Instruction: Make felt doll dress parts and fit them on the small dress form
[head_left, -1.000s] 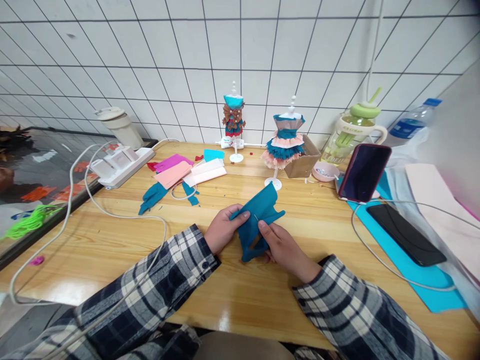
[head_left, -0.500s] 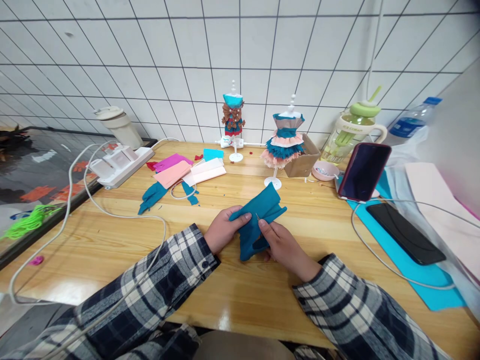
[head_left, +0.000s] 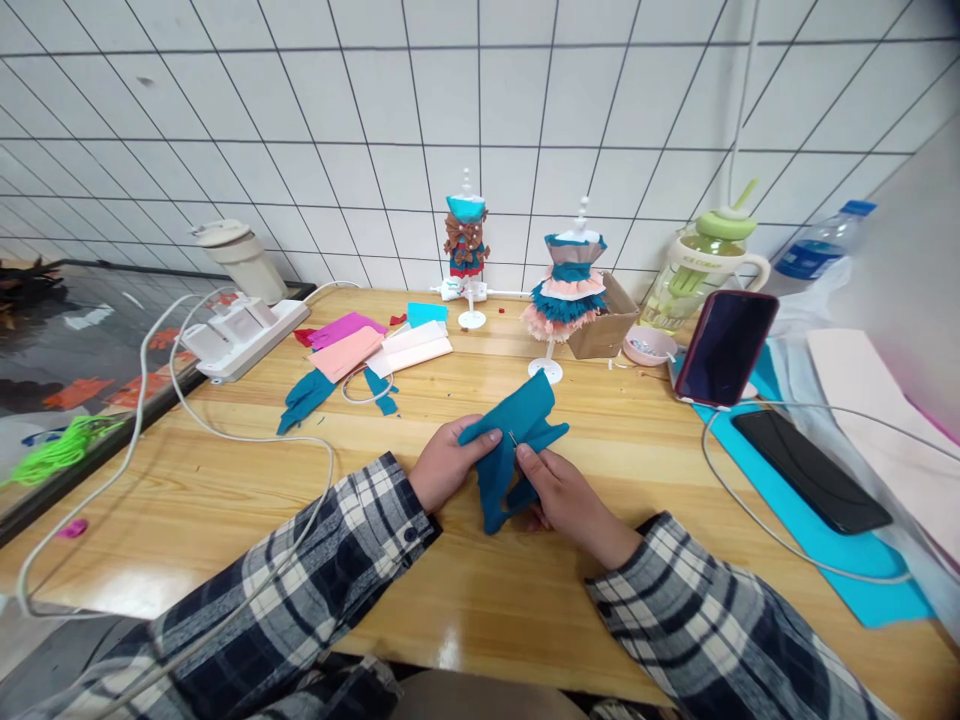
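Over the middle of the table, both hands hold a piece of teal crepe paper (head_left: 513, 405). My left hand (head_left: 448, 460) is closed on its left edge, thumb on top. In my right hand (head_left: 561, 492), closed at the paper's right side, is a thin metal tool (head_left: 513, 438). Its fine pointed tips show against the teal surface; its handle is hidden by the fingers, so I cannot tell its exact kind. The paper's lower part hangs in folds between the hands. Just beyond it stands a small white dress form (head_left: 574, 290) wearing a layered teal and pink paper dress.
Another dressed form (head_left: 466, 240) stands by the wall. Folded paper sheets (head_left: 349, 353) and teal scraps (head_left: 306, 398) lie left, near a power strip (head_left: 251, 340) and its cable. At right are a propped phone (head_left: 726, 348), a flat phone (head_left: 810, 470), a drink bottle (head_left: 701, 265) and a bead dish (head_left: 649, 346).
The paper has tilted slightly and its lower end hangs a little lower. The metal tool's tips now show apart on the teal surface. Both hands keep nearly the same place.
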